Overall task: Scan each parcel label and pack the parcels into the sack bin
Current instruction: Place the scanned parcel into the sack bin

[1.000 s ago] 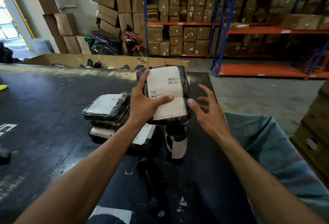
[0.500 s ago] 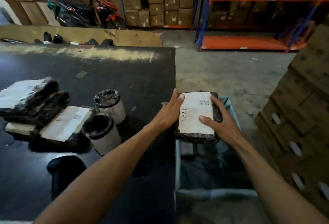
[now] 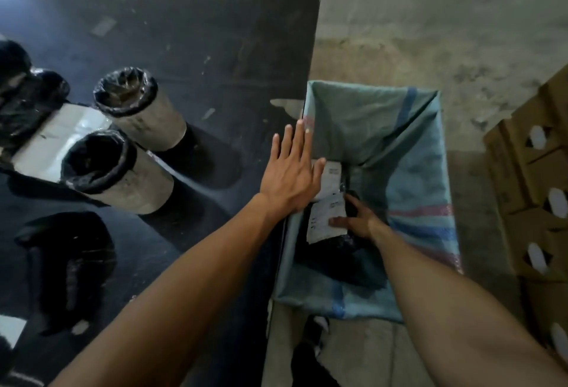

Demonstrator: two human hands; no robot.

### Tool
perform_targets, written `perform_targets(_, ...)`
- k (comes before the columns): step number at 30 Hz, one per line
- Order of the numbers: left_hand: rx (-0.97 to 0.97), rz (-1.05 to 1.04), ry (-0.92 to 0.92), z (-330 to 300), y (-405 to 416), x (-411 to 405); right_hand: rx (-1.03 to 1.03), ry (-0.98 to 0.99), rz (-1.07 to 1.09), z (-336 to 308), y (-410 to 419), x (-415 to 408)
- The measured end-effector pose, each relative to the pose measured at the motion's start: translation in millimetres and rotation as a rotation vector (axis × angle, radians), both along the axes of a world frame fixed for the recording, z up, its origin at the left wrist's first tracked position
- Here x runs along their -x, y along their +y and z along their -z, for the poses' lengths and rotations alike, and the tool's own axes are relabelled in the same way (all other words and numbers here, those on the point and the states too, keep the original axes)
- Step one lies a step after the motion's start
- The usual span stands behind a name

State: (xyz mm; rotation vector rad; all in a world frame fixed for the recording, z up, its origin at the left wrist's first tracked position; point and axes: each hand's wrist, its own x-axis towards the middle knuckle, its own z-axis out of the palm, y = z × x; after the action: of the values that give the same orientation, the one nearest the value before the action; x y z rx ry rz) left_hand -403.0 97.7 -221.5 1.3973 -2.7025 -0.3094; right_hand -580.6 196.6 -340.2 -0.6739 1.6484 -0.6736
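View looking down from a person's head at a black counter [image 3: 190,48] with a sack bin [image 3: 421,171] standing just beside its right edge. The sack bin is a blue-green woven sack with blue and pink stripes, held open in a rectangular shape on a grey concrete floor [image 3: 430,33].

The right hand [image 3: 358,217] reaches down inside the sack bin and rests on a parcel [image 3: 325,220], a black plastic-wrapped packet with a white label facing up. Its thumb lies across the label and its fingers curl over the parcel's far edge, so the grip is closed on the parcel. A second white label [image 3: 330,177] shows just beyond it, deeper in the sack bin.

The left hand [image 3: 292,171] is flat and open with fingers straight and spread, palm down, over the counter edge where it meets the sack bin's near-left rim; its grip holds nothing.

To the left of the sack bin, on the counter, stand two tube-shaped parcels [image 3: 132,144] wrapped in pale labels with black plastic tops, tilted and close together. Further left lie flat black parcels [image 3: 37,116] with white labels. To the right of the sack bin sit brown cardboard boxes [image 3: 534,187] with oval hand holes
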Motion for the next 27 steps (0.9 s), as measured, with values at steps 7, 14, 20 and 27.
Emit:
perform_targets(7, 0.011, -0.020, -0.049, 1, 1, 2, 0.044, -0.209, 0.181, 70, 10, -23)
perform_targets(14, 0.007, -0.039, -0.096, -3, 2, 5, 0.053, 0.049, -0.043, 87, 20, -39)
perform_targets(20, -0.001, -0.040, -0.112, -5, 3, 4, -0.090, 0.324, -0.239, 91, 16, -45)
perform_targets(27, 0.013, -0.046, -0.110, -3, 3, 5, -0.166, 0.631, -0.753, 104, 12, -54)
